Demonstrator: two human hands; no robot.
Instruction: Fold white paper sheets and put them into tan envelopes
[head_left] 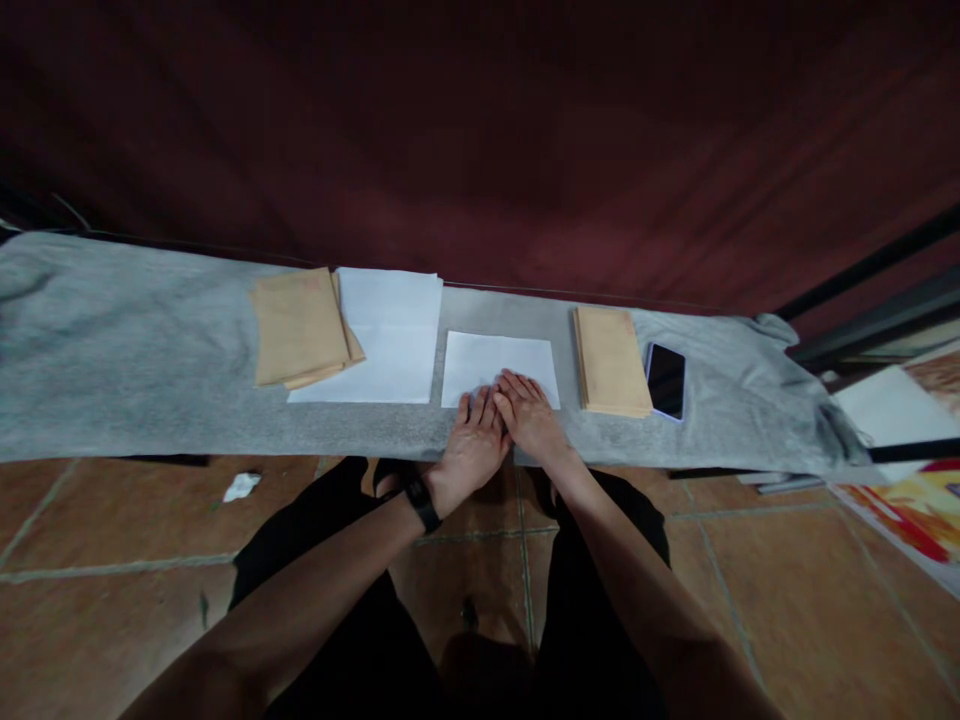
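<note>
A folded white sheet of paper (499, 362) lies on the grey cloth-covered table (135, 350) right in front of me. Both hands rest flat on its near edge, side by side and touching. My left hand (472, 445), with a black watch on the wrist, lies with its fingers stretched out over the sheet's lower left part. My right hand (529, 410) presses down on the lower middle, fingers also stretched out. Neither hand holds anything.
Left of the sheet lies a stack of white paper (394, 340) with brown envelopes (300, 325) on its left side. To the right sit another brown envelope stack (609, 360) and a black phone (665, 380). A dark red curtain hangs behind the table; tiled floor lies below.
</note>
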